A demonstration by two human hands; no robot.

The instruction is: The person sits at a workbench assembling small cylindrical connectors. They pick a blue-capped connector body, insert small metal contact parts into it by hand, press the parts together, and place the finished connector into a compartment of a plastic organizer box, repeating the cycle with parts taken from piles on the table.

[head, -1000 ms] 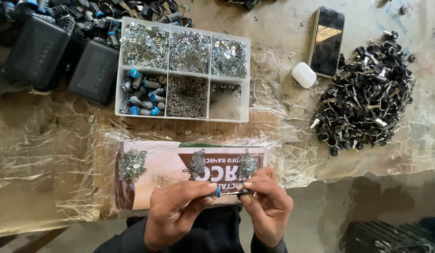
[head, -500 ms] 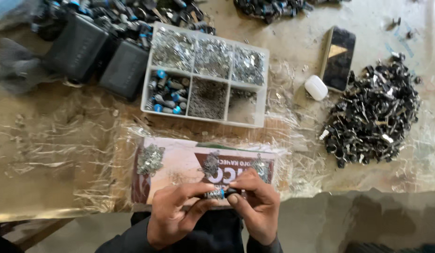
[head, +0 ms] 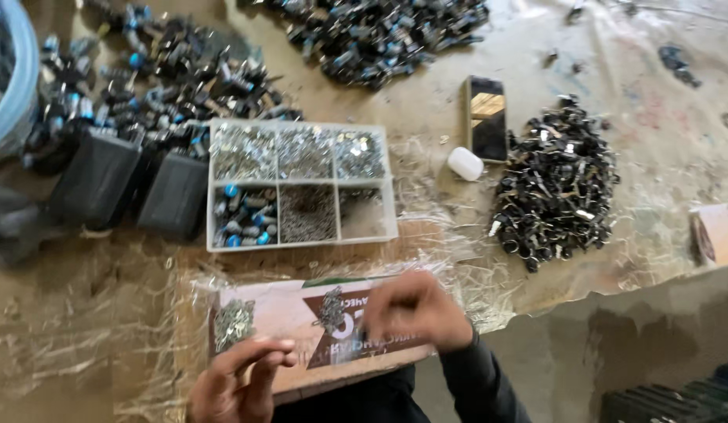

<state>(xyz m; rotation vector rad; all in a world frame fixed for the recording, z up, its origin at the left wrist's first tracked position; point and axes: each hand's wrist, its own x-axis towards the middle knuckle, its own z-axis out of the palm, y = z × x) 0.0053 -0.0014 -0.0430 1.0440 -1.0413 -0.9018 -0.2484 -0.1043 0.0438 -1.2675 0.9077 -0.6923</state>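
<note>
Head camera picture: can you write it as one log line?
left hand: open, over cardboard | right hand: blurred, above cardboard | compartment box: behind | phone: right

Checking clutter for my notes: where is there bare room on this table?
Bare: right of the pile of black parts, and front left, below the black boxes. Crowded: the far side, and around the divided tray and phone.

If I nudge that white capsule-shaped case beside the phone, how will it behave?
The white case looks smooth and rounded, so it would likely slide or roll. It seems small and probably light. The phone lies close beside it and might stop it.
</note>
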